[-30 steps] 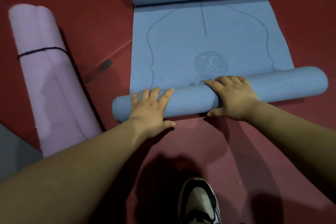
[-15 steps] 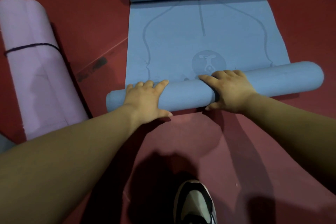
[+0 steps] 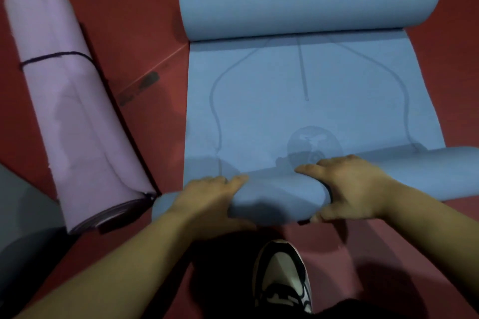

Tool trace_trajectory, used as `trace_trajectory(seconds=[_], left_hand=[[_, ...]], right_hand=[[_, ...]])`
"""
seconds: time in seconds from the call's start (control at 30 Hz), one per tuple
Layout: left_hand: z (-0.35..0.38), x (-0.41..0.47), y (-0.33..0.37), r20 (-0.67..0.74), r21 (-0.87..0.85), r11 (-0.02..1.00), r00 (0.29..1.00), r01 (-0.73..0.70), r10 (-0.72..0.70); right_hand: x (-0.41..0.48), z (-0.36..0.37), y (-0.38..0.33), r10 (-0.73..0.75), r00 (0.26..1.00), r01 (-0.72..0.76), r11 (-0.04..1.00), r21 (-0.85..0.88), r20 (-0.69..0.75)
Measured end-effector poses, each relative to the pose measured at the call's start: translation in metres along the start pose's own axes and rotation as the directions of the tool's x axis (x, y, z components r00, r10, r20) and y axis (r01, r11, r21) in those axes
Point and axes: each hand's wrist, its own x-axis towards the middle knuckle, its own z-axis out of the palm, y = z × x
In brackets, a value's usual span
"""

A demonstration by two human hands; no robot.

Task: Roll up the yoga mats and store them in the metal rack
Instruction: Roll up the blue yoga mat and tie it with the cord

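Note:
A blue yoga mat (image 3: 311,90) lies on the red floor, its flat middle printed with lines and a round logo. The mat's far end (image 3: 305,2) curls up in a loose roll. Its near end is rolled into a tube (image 3: 280,197) that reaches from lower centre to the right edge. My left hand (image 3: 207,199) grips the tube near its left end, fingers over the top. My right hand (image 3: 352,189) grips it at the middle, with fingers on top and thumb on the near side. No metal rack is in view.
A rolled purple mat (image 3: 70,101), tied with a dark cord, lies on the floor to the left, its near end almost touching the blue tube. A grey surface (image 3: 20,215) shows at the lower left. My black-and-white shoe (image 3: 282,277) stands just behind the tube.
The blue tube has rolled forward to the edge of the round logo and looks thicker. Both hands have shifted from resting on top to curling round it.

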Motion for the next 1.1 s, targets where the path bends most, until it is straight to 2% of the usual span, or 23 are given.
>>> trace_trajectory(seconds=[0.07,0.13,0.23,0.37,0.47,0.53,0.67,0.8,0.87,1.0,1.1], left_hand=[[0.013,-0.016,0.009,0.02,-0.053,0.999,1.0,-0.007,0.008],[0.019,-0.022,0.013,0.008,-0.074,0.997,1.0,-0.004,0.005],[0.014,-0.019,0.012,0.034,-0.104,0.995,0.999,-0.001,0.005],[0.008,-0.015,0.009,0.08,-0.124,0.992,0.997,0.016,-0.006],[0.005,-0.012,0.01,0.121,-0.131,0.991,0.992,0.04,-0.024],[0.005,-0.016,0.013,0.088,-0.106,0.992,0.995,0.061,-0.052],[0.022,-0.036,0.026,-0.203,-0.025,0.992,0.972,0.12,-0.122],[0.043,-0.041,0.028,-0.406,0.023,0.997,0.913,0.067,-0.052],[0.038,-0.033,0.024,-0.391,0.024,0.997,0.919,0.073,-0.058],[0.015,-0.019,0.017,-0.171,0.056,0.991,0.979,0.119,-0.108],[0.01,-0.015,0.012,-0.121,0.034,0.992,0.986,0.122,-0.117]], right_hand=[[-0.014,0.012,-0.009,-0.024,0.999,0.023,0.999,0.028,0.025],[-0.024,0.028,-0.02,-0.004,0.995,0.003,1.0,-0.012,-0.097],[-0.033,0.052,-0.04,0.066,0.936,-0.078,0.997,-0.019,-0.346],[-0.028,0.057,-0.043,0.09,0.887,-0.088,0.996,0.027,-0.453],[-0.023,0.053,-0.04,0.093,0.895,-0.091,0.996,0.025,-0.436],[-0.021,0.054,-0.039,0.097,0.898,-0.091,0.995,0.033,-0.43],[-0.016,0.05,-0.035,0.115,0.921,-0.106,0.993,0.044,-0.373],[-0.011,0.04,-0.031,0.123,0.963,-0.121,0.992,0.022,-0.242],[-0.007,0.033,-0.029,0.119,0.973,-0.117,0.993,0.026,-0.196],[0.008,0.014,-0.022,0.109,0.987,-0.1,0.992,0.078,-0.116],[0.013,0.01,-0.02,0.105,0.992,-0.099,0.991,0.085,-0.07]])
